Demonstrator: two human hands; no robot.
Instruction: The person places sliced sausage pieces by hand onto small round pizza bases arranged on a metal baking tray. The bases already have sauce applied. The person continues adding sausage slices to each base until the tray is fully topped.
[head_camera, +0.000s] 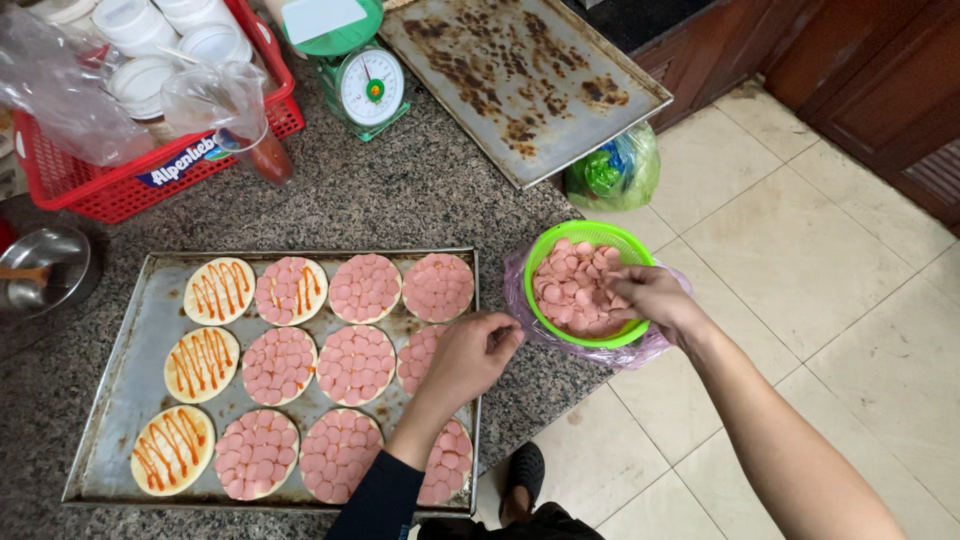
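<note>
A metal baking tray (140, 330) on the granite counter holds rows of small round pizza bases. The left column (201, 363) carries only red sauce stripes; the others are covered with pink sausage slices (355, 363). My left hand (470, 355) hovers over the tray's right column, fingers pinched together, apparently on slices, above a partly hidden base (418, 352). My right hand (650, 298) reaches into a green plastic basket (580, 235) of sausage slices, which sits in a clear bag at the counter's edge.
A second, stained empty tray (520, 80) lies at the back right beside a green kitchen scale (368, 88). A red basket (110, 190) with white lidded cups stands back left, a metal bowl (45, 265) at the left edge. Tiled floor lies to the right.
</note>
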